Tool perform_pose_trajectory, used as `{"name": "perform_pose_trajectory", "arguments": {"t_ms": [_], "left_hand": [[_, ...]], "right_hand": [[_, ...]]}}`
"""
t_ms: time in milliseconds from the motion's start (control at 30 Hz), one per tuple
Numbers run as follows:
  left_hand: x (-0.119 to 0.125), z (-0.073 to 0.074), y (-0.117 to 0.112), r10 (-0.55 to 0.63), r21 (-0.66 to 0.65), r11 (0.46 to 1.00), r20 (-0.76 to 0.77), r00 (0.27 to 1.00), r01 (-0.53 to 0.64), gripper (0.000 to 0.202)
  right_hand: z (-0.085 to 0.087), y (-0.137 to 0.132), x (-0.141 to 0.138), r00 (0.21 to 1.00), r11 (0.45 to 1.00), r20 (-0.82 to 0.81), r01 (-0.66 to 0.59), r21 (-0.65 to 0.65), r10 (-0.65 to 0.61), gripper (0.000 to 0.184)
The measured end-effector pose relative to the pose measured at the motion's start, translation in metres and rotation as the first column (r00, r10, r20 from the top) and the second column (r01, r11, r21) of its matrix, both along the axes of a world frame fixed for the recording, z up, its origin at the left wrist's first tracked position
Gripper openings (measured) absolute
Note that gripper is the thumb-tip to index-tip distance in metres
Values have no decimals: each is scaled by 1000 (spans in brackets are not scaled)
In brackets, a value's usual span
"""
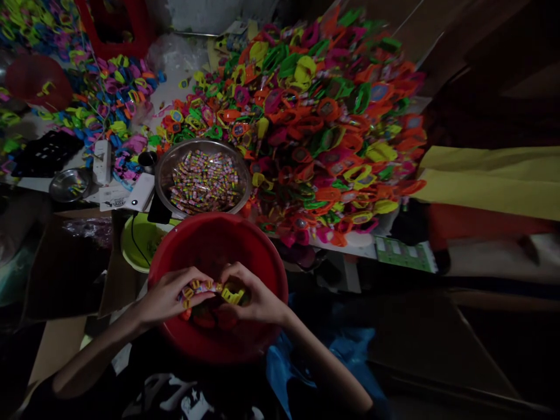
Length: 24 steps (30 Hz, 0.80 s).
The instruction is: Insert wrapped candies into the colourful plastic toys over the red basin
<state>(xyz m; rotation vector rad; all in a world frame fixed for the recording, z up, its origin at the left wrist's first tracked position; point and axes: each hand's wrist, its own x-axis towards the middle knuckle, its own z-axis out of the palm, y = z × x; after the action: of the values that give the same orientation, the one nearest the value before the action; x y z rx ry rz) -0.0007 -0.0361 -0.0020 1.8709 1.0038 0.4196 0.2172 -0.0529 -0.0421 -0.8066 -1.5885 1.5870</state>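
Both my hands meet over a red plastic basin (258, 256) in my lap. My left hand (168, 294) is closed around a small bundle of striped candy sticks (202, 287). My right hand (254, 297) pinches a yellow plastic toy piece (231, 294) against those sticks. Red and orange pieces lie in the basin under my fingers. Just beyond the basin stands a steel bowl (168, 169) filled with more wrapped candy sticks (205, 181).
A large heap of orange, green, pink and yellow plastic toys (324, 116) covers the table behind the bowl. Blue and yellow pieces (109, 93) lie at the left, with a small steel dish (70, 185), a power strip (102, 161) and a green bowl (137, 239). Yellow cloth (490, 178) lies at the right.
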Motion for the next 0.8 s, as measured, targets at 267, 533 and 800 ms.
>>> {"name": "perform_pose_trajectory", "arguments": {"t_ms": [267, 533, 800], "left_hand": [[1, 1, -4, -41, 127, 992, 136, 990, 23, 16], [0, 1, -5, 138, 106, 984, 74, 988, -146, 17], [2, -1, -2, 114, 124, 985, 27, 993, -116, 15]], "right_hand": [[-7, 2, -11, 857, 969, -504, -18, -246, -112, 43], [11, 6, 2, 969, 990, -208, 115, -87, -130, 28], [33, 10, 8, 917, 867, 366, -47, 495, -160, 22]]}}
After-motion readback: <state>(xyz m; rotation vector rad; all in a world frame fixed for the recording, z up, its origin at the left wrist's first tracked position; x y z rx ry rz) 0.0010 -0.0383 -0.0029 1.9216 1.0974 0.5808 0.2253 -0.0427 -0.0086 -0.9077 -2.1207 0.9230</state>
